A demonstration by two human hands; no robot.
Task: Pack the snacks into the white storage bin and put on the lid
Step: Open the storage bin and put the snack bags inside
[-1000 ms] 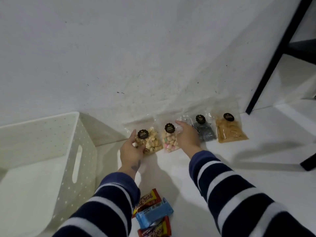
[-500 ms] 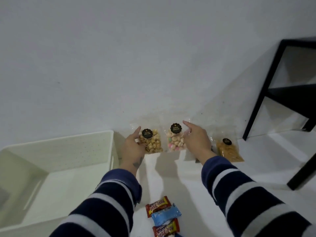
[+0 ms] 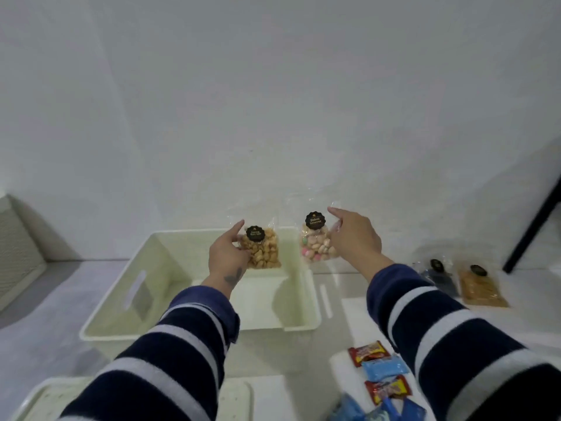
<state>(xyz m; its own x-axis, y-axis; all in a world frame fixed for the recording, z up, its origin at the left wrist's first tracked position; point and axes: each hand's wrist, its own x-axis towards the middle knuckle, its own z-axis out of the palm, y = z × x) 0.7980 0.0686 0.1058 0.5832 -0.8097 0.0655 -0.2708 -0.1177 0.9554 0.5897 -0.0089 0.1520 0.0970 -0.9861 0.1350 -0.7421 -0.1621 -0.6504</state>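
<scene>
Since the earlier frames, both packets have left the floor by the wall and now hang in the air at the white storage bin (image 3: 309,302). Your left hand (image 3: 226,258) grips the packet of nuts (image 3: 262,253) by its left edge, thumb and fingers curled round it, above the far part of the bin's open interior. Your right hand (image 3: 355,238) holds the packet of pastel sweets (image 3: 317,246) at its right edge, forefinger extended; the grip appears to be a pinch, though the fingers are partly hidden behind the packet. This packet hangs at the bin's far right corner. The lid (image 3: 236,399) lies flat on the floor at the near left. Two further packets, one dark (image 3: 440,276) and one tan (image 3: 481,287), lie on the floor at the far right. Small wrapped snacks (image 3: 385,376) lie near right, beside the bin.
</scene>
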